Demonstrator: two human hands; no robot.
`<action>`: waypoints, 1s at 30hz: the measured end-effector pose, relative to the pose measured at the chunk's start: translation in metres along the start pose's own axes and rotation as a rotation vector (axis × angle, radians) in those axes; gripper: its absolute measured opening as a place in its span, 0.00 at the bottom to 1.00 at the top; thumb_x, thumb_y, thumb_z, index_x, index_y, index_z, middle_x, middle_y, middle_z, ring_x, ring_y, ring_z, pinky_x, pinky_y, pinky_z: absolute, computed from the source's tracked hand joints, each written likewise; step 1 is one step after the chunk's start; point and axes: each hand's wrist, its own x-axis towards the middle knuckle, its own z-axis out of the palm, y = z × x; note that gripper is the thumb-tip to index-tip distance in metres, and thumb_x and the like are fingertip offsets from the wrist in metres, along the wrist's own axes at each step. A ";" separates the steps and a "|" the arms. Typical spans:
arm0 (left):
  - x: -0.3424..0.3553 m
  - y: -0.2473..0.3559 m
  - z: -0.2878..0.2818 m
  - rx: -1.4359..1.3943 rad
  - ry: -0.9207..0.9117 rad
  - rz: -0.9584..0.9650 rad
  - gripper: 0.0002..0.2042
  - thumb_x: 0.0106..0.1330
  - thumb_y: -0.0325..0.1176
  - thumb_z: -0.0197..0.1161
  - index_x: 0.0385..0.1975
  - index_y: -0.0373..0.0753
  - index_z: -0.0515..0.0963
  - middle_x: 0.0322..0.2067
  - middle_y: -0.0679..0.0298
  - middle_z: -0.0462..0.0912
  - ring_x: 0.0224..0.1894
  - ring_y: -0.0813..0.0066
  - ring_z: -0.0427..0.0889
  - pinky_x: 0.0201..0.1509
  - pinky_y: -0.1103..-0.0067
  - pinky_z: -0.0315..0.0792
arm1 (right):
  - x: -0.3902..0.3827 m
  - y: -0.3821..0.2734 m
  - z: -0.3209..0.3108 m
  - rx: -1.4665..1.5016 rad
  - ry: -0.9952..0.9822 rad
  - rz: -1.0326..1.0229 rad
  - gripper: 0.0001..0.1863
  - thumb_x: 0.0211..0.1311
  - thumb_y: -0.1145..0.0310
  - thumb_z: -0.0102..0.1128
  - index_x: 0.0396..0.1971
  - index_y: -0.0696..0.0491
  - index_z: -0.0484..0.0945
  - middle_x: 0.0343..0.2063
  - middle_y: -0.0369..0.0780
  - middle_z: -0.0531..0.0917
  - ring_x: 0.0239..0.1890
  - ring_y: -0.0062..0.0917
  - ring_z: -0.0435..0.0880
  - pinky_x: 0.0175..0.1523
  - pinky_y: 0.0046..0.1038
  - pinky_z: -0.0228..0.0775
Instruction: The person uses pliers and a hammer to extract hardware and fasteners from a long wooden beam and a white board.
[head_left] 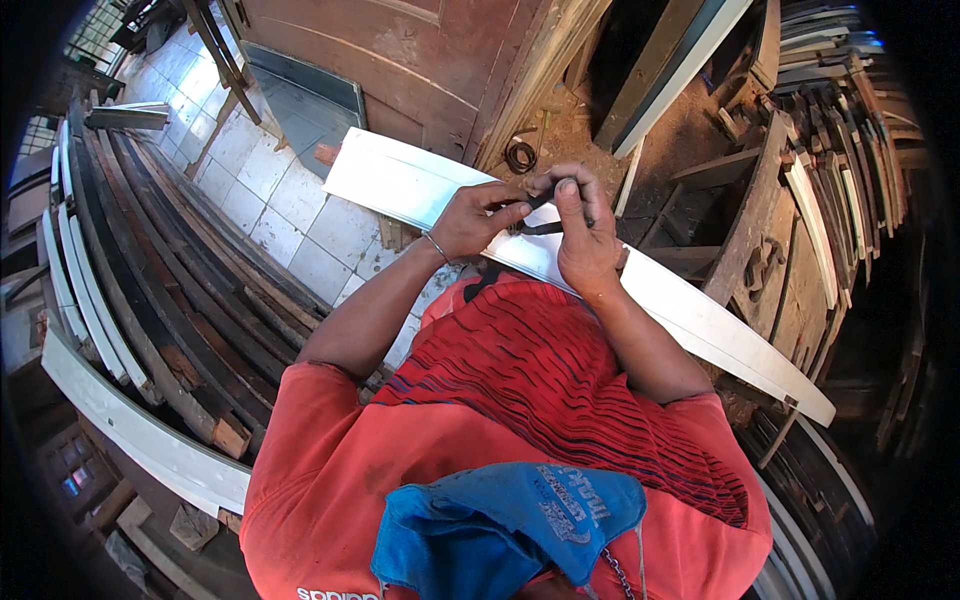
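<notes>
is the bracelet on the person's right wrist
No, the bracelet circles the wrist of the left hand.

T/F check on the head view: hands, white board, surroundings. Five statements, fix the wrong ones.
1. The white board runs beneath the left hand and the right hand. True.
2. The bracelet is on the right wrist. False: it is on the left wrist.
3. A dark piece shows between the hands. True; its kind is unclear.
4. The blue cloth lies on the white board. False: it is at the person's chest, near the picture's lower edge.
5. Long wooden strips lie along the picture's left side. True.
</notes>
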 end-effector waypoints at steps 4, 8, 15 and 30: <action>-0.003 -0.013 -0.007 0.038 -0.098 0.037 0.25 0.57 0.37 0.78 0.52 0.32 0.79 0.46 0.60 0.84 0.49 0.72 0.81 0.58 0.73 0.74 | 0.000 0.030 -0.001 0.079 0.038 -0.167 0.12 0.77 0.60 0.53 0.42 0.56 0.73 0.36 0.37 0.79 0.39 0.18 0.77 0.45 0.23 0.70; 0.001 -0.044 -0.010 0.049 -0.243 0.026 0.47 0.38 0.53 0.86 0.58 0.33 0.74 0.51 0.52 0.82 0.55 0.60 0.81 0.63 0.70 0.73 | 0.023 0.020 -0.012 -0.195 -0.241 -0.247 0.11 0.67 0.62 0.64 0.30 0.53 0.79 0.28 0.37 0.80 0.31 0.22 0.80 0.40 0.27 0.73; 0.028 -0.061 0.003 -0.146 -0.372 0.297 0.35 0.47 0.40 0.85 0.55 0.37 0.74 0.48 0.65 0.79 0.52 0.75 0.77 0.58 0.74 0.72 | 0.083 0.004 0.005 -0.099 -1.107 0.196 0.16 0.61 0.58 0.72 0.34 0.58 0.85 0.26 0.36 0.85 0.31 0.16 0.80 0.40 0.25 0.74; 0.013 -0.069 0.086 0.006 0.448 0.229 0.21 0.54 0.40 0.75 0.45 0.38 0.78 0.38 0.60 0.81 0.45 0.69 0.82 0.48 0.71 0.75 | 0.007 0.005 0.027 0.041 -0.050 0.079 0.25 0.57 0.67 0.76 0.47 0.54 0.69 0.35 0.35 0.75 0.43 0.22 0.79 0.49 0.27 0.71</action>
